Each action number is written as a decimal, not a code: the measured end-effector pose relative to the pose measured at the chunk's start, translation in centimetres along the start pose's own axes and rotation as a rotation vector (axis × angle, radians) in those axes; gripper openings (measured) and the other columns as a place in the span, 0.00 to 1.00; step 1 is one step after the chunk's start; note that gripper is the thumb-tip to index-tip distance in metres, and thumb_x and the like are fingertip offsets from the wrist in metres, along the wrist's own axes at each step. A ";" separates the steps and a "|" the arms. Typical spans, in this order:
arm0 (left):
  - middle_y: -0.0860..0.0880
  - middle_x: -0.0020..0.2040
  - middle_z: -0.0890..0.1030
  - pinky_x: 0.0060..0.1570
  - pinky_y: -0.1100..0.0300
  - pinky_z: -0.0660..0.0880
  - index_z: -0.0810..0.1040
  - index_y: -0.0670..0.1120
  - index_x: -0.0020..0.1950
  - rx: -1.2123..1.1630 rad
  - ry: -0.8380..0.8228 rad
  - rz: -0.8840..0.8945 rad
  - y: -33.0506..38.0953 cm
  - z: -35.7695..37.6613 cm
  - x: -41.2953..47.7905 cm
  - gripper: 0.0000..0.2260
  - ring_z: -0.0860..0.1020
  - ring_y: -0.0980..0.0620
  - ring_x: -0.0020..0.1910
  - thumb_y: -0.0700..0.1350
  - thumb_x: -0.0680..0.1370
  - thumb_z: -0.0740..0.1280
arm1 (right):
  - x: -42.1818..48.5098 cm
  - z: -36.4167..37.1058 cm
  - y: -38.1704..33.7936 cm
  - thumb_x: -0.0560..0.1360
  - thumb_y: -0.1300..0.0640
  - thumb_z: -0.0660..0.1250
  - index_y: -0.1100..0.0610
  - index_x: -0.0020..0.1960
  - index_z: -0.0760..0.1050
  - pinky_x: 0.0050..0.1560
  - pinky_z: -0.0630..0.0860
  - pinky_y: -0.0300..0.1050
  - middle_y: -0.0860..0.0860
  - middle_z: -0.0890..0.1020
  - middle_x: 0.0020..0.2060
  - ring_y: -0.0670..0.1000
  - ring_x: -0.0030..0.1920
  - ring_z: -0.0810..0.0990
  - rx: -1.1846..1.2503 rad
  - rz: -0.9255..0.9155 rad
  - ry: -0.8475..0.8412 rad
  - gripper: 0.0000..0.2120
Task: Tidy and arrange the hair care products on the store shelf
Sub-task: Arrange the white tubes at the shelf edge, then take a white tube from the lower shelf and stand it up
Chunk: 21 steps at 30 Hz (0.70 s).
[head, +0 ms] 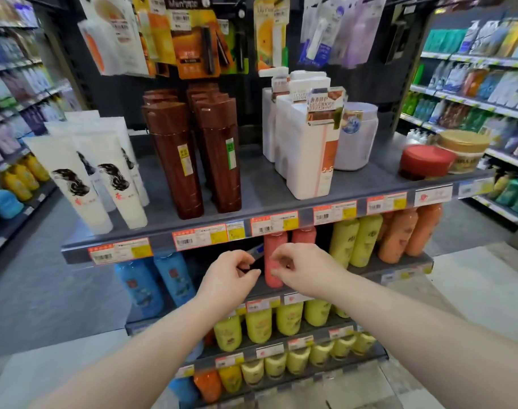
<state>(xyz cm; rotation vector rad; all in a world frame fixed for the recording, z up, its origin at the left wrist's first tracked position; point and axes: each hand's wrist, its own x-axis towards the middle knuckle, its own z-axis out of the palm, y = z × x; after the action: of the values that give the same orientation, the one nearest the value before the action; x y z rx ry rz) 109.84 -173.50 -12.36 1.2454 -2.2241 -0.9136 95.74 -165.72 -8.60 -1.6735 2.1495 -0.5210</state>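
Both hands are raised to the grey metal second shelf [370, 268], where the upright coral-pink plastic bottle [274, 246] stands between them. The nearer right hand [303, 270] is curled against it and the left hand [229, 274] beside it; a grip cannot be told.

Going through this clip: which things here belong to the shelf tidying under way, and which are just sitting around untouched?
In hand: left hand, right hand, both at the pink bottle on the second shelf; grip unclear.
Just standing by: brown bottles, white tubes, red-lidded jar, blue bottles, hanging packs.
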 end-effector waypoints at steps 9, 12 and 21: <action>0.49 0.58 0.75 0.56 0.60 0.71 0.75 0.48 0.60 0.139 -0.107 -0.071 -6.9 4.1 3.8 0.15 0.75 0.50 0.55 0.48 0.74 0.67 | 4.6 6.6 3.3 0.76 0.50 0.64 0.52 0.64 0.73 0.56 0.72 0.42 0.50 0.79 0.60 0.52 0.60 0.76 -0.008 0.043 -0.050 0.17; 0.47 0.59 0.73 0.60 0.54 0.71 0.74 0.48 0.60 0.183 -0.127 -0.118 -9.4 6.1 5.3 0.17 0.74 0.48 0.58 0.50 0.73 0.67 | 5.7 9.2 4.7 0.76 0.50 0.63 0.52 0.64 0.72 0.59 0.73 0.44 0.51 0.79 0.61 0.52 0.61 0.76 0.020 0.092 -0.057 0.18; 0.46 0.64 0.71 0.61 0.52 0.71 0.73 0.48 0.63 0.278 -0.071 -0.159 -15.1 11.8 10.5 0.21 0.72 0.45 0.62 0.53 0.72 0.68 | 9.5 15.8 8.8 0.77 0.51 0.62 0.51 0.63 0.72 0.55 0.75 0.48 0.53 0.78 0.58 0.55 0.57 0.77 0.031 0.119 -0.036 0.15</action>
<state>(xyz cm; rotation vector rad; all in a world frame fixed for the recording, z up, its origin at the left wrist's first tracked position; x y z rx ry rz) 105.72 -184.29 -30.88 1.5544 -2.3978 -0.7319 94.02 -173.98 -27.21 -1.5161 2.1874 -0.4835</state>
